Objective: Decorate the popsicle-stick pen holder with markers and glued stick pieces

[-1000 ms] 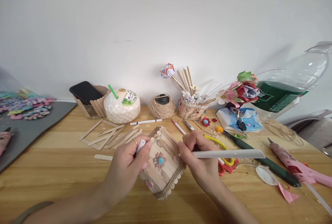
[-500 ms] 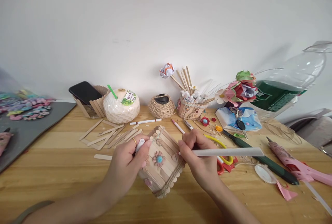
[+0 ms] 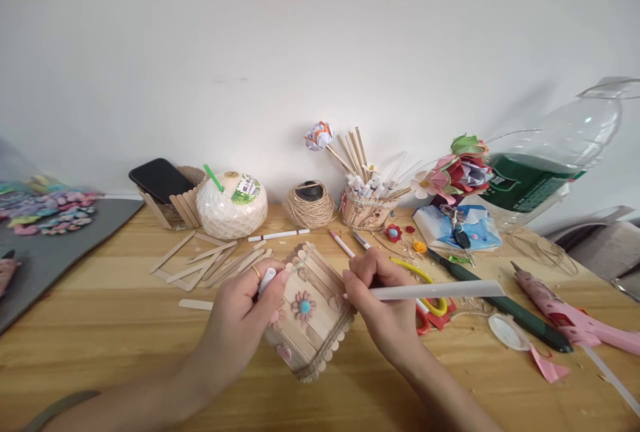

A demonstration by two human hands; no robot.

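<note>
A box of wooden craft sticks [image 3: 320, 312] is tilted between my hands, its side bearing a pink flower with a blue centre [image 3: 303, 307], with twine along the lower right edge. My left hand [image 3: 247, 305] grips the box's left side, and a white pen cap [image 3: 267, 280] sticks up between its thumb and fingers. In my right hand [image 3: 383, 299] is a white marker [image 3: 440, 291], its barrel pointing right and its tip close to a small heart shape [image 3: 335, 303] at the box's right side.
Loose craft sticks [image 3: 220, 262] lie behind my left hand. Behind stand a white coconut [image 3: 232, 209], a twine ball [image 3: 309, 205] and a decorated pen holder [image 3: 367, 211]. To the right are scissors [image 3: 437, 305], a green-handled tool [image 3: 525, 317] and a pink glue gun [image 3: 565, 315].
The whole view has shifted slightly, so things appear a little further left. Both hands keep their grips, with hardly any movement relative to the box.
</note>
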